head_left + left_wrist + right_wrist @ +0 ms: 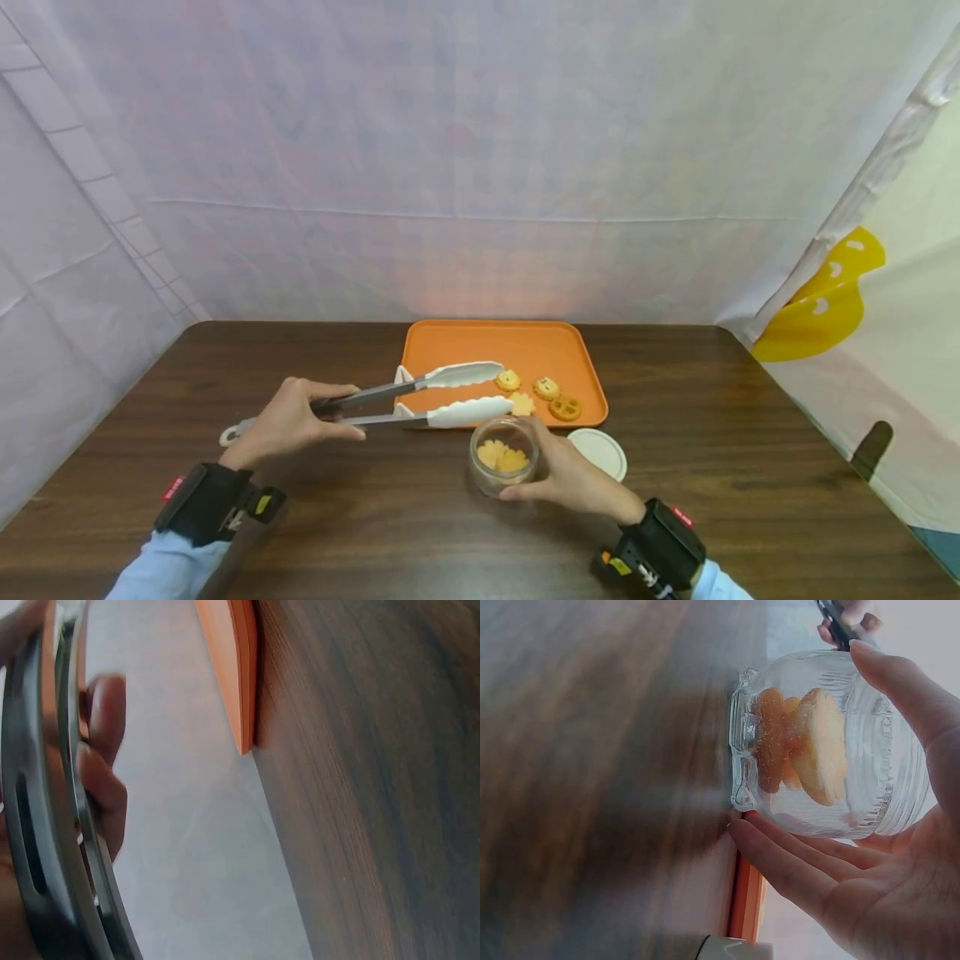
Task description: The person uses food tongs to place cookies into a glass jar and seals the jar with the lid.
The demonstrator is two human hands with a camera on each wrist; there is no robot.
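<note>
My left hand holds a pair of metal tongs with white tips, its fingers on one arm and thumb on the other. The tong arms are spread, with nothing between the tips, over the front of an orange tray. Thumb and fingers of my right hand grip a clear glass jar from its right side. Several pale yellow cookies lie inside the jar, which stands upright on the table in front of the tray. Two round cookies, a flower-shaped cookie and a pretzel-shaped cookie lie on the tray's right part.
A round white lid lies on the dark wooden table, just right of the jar and partly behind my right hand. The tray stands toward the back edge, before a pale cloth curtain. Patterned cloth hangs at the right.
</note>
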